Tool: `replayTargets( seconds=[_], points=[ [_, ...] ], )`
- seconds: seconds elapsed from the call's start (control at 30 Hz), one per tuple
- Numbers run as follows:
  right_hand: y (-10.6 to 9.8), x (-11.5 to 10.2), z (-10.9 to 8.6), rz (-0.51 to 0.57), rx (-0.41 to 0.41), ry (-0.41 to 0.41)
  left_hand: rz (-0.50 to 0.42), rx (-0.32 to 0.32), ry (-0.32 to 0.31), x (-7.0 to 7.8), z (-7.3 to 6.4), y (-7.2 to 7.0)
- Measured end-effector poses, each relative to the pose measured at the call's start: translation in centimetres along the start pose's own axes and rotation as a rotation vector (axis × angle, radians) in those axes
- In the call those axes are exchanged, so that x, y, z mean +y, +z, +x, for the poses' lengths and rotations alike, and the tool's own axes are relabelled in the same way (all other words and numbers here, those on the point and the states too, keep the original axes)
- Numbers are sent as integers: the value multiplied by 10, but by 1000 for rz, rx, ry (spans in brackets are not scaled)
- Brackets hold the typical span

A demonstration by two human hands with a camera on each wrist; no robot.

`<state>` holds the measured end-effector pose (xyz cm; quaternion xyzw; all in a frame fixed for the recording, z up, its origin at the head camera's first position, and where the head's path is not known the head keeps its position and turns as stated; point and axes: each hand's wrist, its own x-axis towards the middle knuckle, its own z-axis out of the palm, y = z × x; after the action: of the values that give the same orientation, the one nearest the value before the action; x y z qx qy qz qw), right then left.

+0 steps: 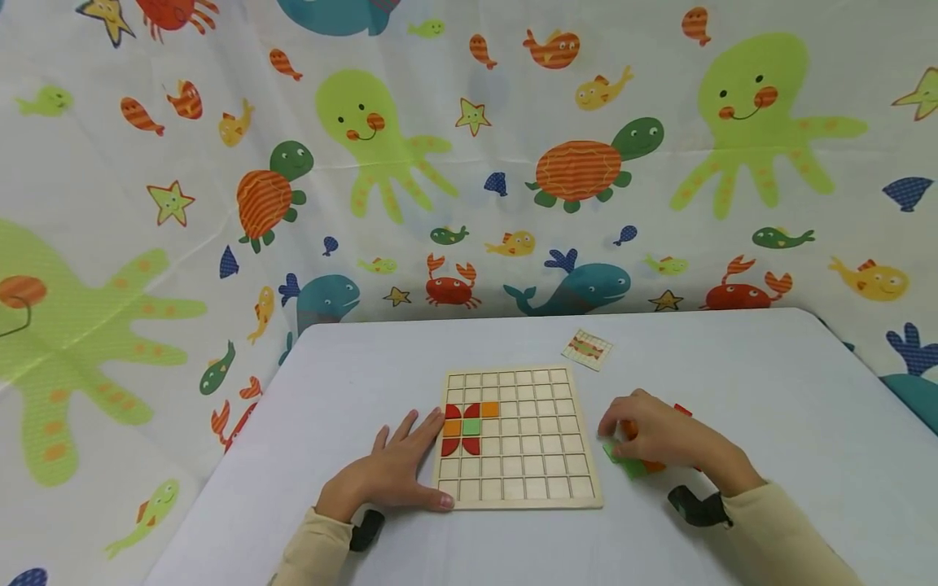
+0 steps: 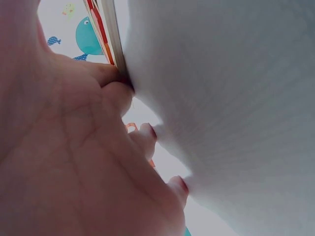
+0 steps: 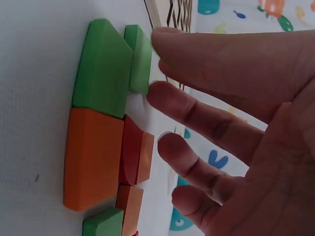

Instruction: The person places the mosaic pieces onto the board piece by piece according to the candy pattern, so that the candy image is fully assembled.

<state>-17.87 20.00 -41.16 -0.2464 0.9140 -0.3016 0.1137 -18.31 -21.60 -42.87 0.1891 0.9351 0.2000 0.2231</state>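
green block [image 3: 103,69] and orange block [image 3: 93,157] lie end to end on the table [image 1: 381,366], below the right hand, with red piece [image 3: 129,152] and others behind them partly hidden. another green piece [image 3: 103,223] is cut off by the bottom of the right wrist view, and from the head the hand covers much of the group. the right hand [image 1: 655,431] reaches in from the side, fingers loosely bent, thumb and forefinger a little apart. small green block [image 3: 140,59] sits just by their tips; whether they touch it i cannot tell.

left of them, the board [image 1: 531,443] carries four red petals [image 1: 450,447], two orange tiles [image 1: 489,409] and a green tile [image 1: 471,426] near its left edge. the left hand [image 1: 392,472] lies with fingers spread wide, thumb on the lower left corner, forefinger at the left edge. the left wrist view shows only a sliver of board. farther out are a card [image 1: 587,348] and the sea-animal cloth [image 1: 454,81], cropped all round.
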Motion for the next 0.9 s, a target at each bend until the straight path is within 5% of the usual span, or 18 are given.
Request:
replayTargets(
  seconds=[0.33,0.9],
  points=[
    [13,-5,6,-114,26,-8,-19,0,-2,0,-1,0],
    [13,-7,6,-9,21,49,-12,5,-1,0,-2,0]
  ],
)
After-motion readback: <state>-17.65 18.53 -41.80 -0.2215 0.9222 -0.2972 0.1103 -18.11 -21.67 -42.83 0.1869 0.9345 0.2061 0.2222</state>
